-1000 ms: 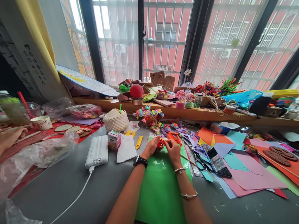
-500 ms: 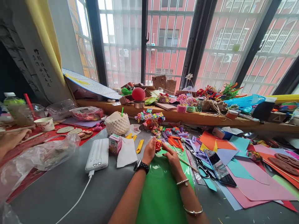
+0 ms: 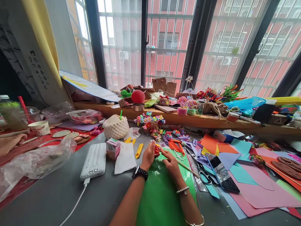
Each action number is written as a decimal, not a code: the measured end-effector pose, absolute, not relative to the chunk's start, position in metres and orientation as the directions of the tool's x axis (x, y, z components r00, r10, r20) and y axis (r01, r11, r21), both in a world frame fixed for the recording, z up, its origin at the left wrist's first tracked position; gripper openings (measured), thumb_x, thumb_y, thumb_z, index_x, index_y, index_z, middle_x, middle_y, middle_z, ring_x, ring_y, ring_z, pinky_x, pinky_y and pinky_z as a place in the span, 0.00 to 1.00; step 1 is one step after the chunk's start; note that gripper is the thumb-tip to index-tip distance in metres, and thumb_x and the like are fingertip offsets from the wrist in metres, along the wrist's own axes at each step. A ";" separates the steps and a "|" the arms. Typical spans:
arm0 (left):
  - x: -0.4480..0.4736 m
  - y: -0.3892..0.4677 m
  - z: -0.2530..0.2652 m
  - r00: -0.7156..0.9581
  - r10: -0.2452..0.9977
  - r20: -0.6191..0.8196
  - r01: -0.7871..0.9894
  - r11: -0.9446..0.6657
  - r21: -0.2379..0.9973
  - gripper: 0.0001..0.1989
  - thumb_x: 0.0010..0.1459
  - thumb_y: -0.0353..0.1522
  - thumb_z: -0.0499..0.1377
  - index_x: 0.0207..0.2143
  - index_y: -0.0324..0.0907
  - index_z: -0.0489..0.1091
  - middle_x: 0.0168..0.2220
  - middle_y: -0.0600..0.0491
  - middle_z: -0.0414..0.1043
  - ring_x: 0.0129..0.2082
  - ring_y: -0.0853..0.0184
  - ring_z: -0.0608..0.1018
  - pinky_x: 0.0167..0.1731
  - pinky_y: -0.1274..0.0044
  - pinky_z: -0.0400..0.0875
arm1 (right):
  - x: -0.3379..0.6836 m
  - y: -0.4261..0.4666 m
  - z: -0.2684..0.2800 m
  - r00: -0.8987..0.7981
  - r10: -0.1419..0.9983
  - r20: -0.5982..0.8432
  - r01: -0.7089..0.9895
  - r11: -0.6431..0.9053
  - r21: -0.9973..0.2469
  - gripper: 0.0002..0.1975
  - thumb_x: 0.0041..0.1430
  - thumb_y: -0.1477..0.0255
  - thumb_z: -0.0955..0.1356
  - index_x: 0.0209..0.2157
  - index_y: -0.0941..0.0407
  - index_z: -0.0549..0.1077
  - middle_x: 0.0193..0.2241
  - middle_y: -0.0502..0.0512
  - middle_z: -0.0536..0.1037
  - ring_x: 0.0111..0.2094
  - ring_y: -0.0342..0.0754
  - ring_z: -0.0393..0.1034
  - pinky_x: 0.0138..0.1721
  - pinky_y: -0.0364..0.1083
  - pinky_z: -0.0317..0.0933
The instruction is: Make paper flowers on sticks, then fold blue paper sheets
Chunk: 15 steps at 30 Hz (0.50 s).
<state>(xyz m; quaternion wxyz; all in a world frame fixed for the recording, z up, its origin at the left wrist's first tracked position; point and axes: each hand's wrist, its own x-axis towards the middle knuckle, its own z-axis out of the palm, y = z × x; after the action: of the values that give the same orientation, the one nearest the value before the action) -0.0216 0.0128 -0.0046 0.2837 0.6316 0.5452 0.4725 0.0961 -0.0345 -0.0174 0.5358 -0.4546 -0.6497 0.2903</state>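
A small red piece (image 3: 157, 152), which looks like folded paper with a bit of yellow at its top, is between my two hands. My left hand (image 3: 148, 156) is closed around its left side. My right hand (image 3: 169, 161) has its fingertips on the right side of the piece, the fingers bent; the thumb is mostly hidden. Under both hands lies a shiny green sheet (image 3: 162, 194). Orange folded strips (image 3: 175, 146) and a small pair of white-handled scissors (image 3: 179, 158) lie just past my right hand. A yellow folded strip (image 3: 139, 151) is left of my left hand.
On the left stand a white power bank (image 3: 94, 161) with a cable, a drink carton (image 3: 113, 148) and a netted coconut (image 3: 116, 127). To the right lie black scissors (image 3: 205, 177), a phone (image 3: 222, 172) and coloured paper (image 3: 256, 185). Crochet flowers (image 3: 150, 121) stand ahead.
My right fingertips have come in from the right and now touch the red piece. My left hand still holds it. The view has shifted slightly.
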 end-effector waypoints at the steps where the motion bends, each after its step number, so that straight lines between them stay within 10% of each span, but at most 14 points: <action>1: -0.022 0.013 -0.005 -0.047 0.957 0.285 0.385 -0.246 0.890 0.23 0.55 0.47 0.35 0.26 0.41 0.59 0.26 0.52 0.64 0.28 0.67 0.69 0.32 0.74 0.65 | 0.096 -0.035 -0.017 -0.020 0.907 0.420 0.259 0.410 -0.874 0.27 0.42 0.79 0.57 0.45 0.51 0.70 0.45 0.51 0.70 0.47 0.49 0.62 0.50 0.50 0.55; 15: -0.021 0.010 0.001 -0.046 0.967 0.252 0.274 -0.230 0.934 0.24 0.51 0.51 0.39 0.23 0.41 0.59 0.23 0.53 0.63 0.26 0.68 0.68 0.31 0.76 0.64 | 0.097 -0.034 -0.019 -0.023 0.884 0.467 0.247 0.458 -0.854 0.26 0.42 0.81 0.58 0.43 0.50 0.71 0.45 0.52 0.70 0.48 0.49 0.61 0.53 0.52 0.50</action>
<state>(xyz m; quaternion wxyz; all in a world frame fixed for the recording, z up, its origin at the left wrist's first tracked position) -0.0208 0.0101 0.0005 0.3426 0.5997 0.5172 0.5055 0.0973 -0.0342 -0.0191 0.5489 -0.4324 -0.6538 0.2902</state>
